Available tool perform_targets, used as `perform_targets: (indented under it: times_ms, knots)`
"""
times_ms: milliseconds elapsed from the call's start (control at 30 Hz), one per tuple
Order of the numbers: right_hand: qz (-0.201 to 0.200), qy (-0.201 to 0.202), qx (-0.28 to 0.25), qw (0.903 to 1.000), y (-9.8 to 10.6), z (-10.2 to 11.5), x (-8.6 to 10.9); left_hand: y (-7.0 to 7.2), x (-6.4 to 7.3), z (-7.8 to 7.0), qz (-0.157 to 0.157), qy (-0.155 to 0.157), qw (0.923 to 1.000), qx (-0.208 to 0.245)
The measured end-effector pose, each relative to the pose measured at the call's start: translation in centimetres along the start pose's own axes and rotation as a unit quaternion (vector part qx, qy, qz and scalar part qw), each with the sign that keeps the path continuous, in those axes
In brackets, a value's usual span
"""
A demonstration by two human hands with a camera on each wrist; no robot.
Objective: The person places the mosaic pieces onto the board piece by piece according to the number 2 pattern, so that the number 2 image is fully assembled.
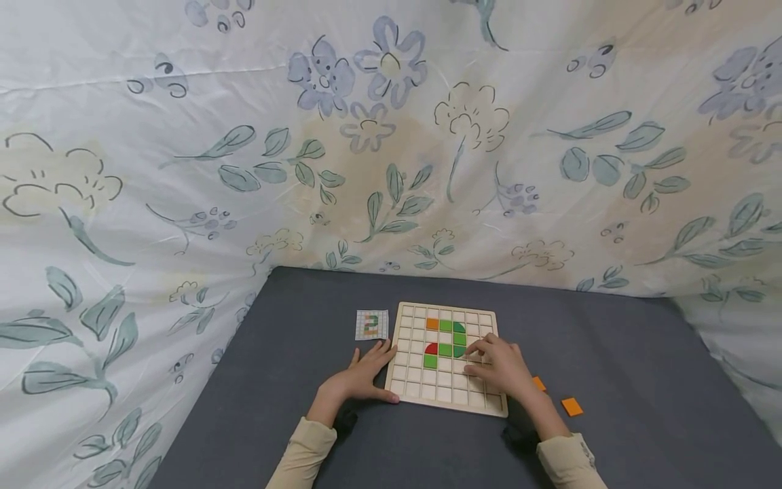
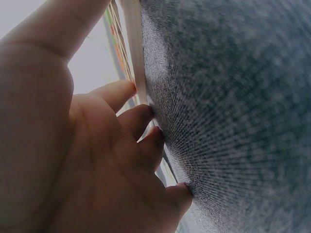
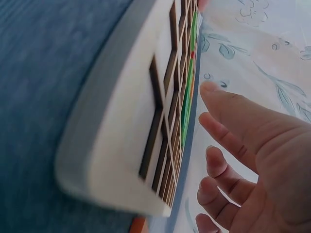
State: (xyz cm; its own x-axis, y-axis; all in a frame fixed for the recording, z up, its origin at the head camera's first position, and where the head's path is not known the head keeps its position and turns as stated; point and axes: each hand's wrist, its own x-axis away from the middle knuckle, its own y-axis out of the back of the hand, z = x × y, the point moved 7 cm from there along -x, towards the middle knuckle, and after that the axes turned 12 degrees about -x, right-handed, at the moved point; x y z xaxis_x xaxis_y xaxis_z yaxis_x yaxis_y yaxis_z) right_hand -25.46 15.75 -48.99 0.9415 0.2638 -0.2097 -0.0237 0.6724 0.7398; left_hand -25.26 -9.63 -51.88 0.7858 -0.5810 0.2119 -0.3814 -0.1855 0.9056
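A wooden grid board (image 1: 412, 390) lies on the dark cloth, with green, orange and red tiles set in some of its squares. My left hand (image 1: 360, 377) rests at the board's left edge, fingers spread; in the left wrist view its fingertips (image 2: 127, 88) meet the wooden side. Over the board's right part hovers my right hand (image 1: 502, 365), its index finger near a dark green rounded tile (image 1: 459, 351). The right wrist view shows that hand's thumb and fingers (image 3: 233, 109) loosely bent and apart, with nothing between them. A red rounded tile (image 1: 432, 348) sits above a green square tile (image 1: 430, 361).
A small pattern card (image 1: 372, 325) lies left of the board. To the right are two orange tiles, one by itself (image 1: 572, 407) and another (image 1: 539, 384) partly hidden by the right forearm. Floral fabric (image 1: 391, 170) hangs behind the dark table cloth (image 1: 293, 319).
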Motion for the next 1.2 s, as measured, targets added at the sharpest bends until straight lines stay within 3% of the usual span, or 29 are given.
perform_targets:
  times_ms: [467, 800, 1200]
  knots:
    - [-0.026, 0.019, 0.016, 0.9994, 2.2, -1.2, 1.6, 0.0, 0.2, 0.1, 0.001, 0.003, 1.0000, 0.003]
    - [-0.036, 0.002, 0.038, 0.9986, 3.4, -2.7, 2.7, 0.1, 0.2, -0.1, -0.001, -0.001, 1.0000, 0.007]
    - [-0.021, -0.033, 0.036, 0.9986, 4.1, -4.6, 3.6, 0.0, 0.1, -0.1, 0.000, 0.007, 1.0000, 0.002]
